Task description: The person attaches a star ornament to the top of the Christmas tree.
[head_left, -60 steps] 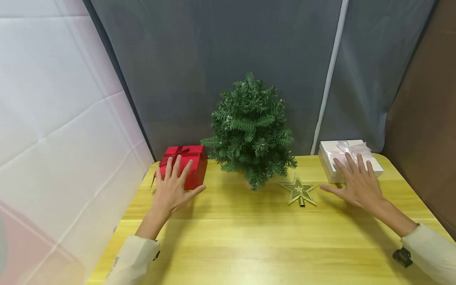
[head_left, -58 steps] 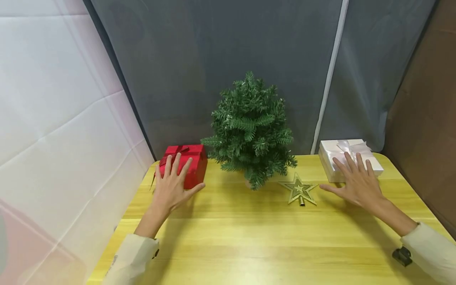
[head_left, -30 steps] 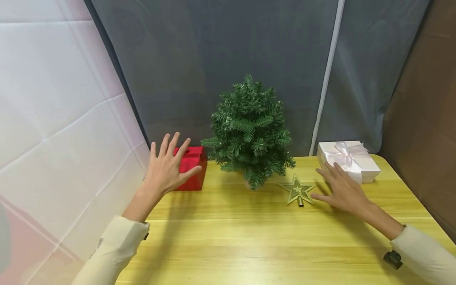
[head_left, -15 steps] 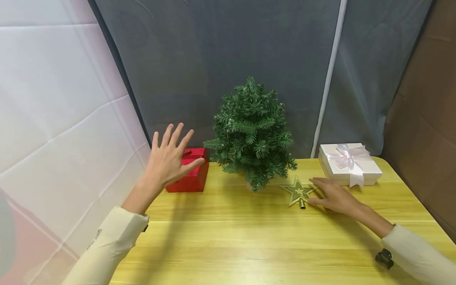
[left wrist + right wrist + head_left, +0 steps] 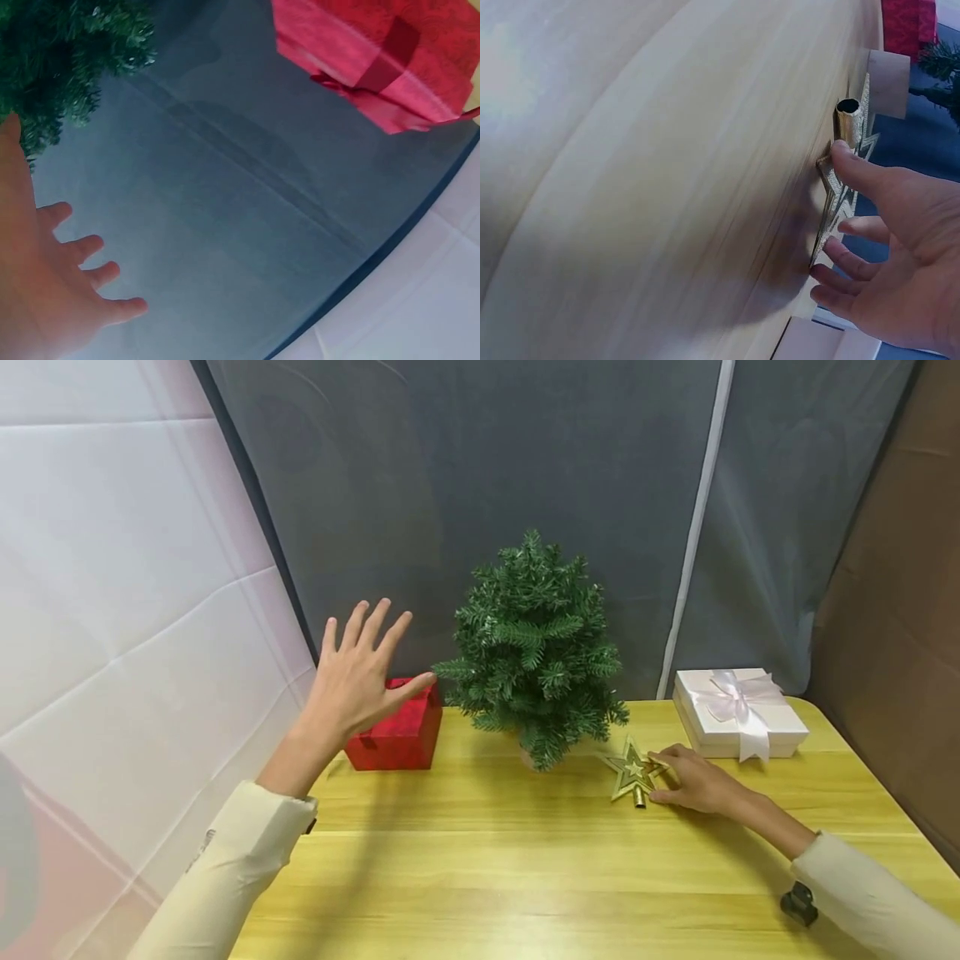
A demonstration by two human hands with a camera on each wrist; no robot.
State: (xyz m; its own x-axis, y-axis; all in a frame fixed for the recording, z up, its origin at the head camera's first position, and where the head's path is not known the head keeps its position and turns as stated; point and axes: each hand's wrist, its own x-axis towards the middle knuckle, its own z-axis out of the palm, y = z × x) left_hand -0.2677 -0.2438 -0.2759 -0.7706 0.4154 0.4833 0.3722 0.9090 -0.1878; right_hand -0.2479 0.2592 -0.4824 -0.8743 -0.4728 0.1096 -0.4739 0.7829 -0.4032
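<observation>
A gold star tree topper (image 5: 632, 770) lies on the table right of the small green artificial tree (image 5: 534, 643), its short tube toward the person. My right hand (image 5: 697, 782) pinches the star's right side, thumb near the tube and fingers at the right point. In the right wrist view, the thumb meets a star tip beside the hollow tube (image 5: 847, 112), and the curled fingers reach the star's other edge. My left hand (image 5: 352, 681) is raised with fingers spread, holding nothing. It overlaps the red gift box (image 5: 397, 735) in the head view.
A white gift box (image 5: 742, 718) with a pale ribbon bow stands at the table's back right. The wooden table (image 5: 510, 868) is bounded by a dark backdrop (image 5: 360, 485), a white left panel (image 5: 135, 568) and a brown right panel (image 5: 892, 610).
My right hand has moved from the white box leftward to the star, its fingers curling in. The left hand has risen from in front of the red box. The star has shifted slightly.
</observation>
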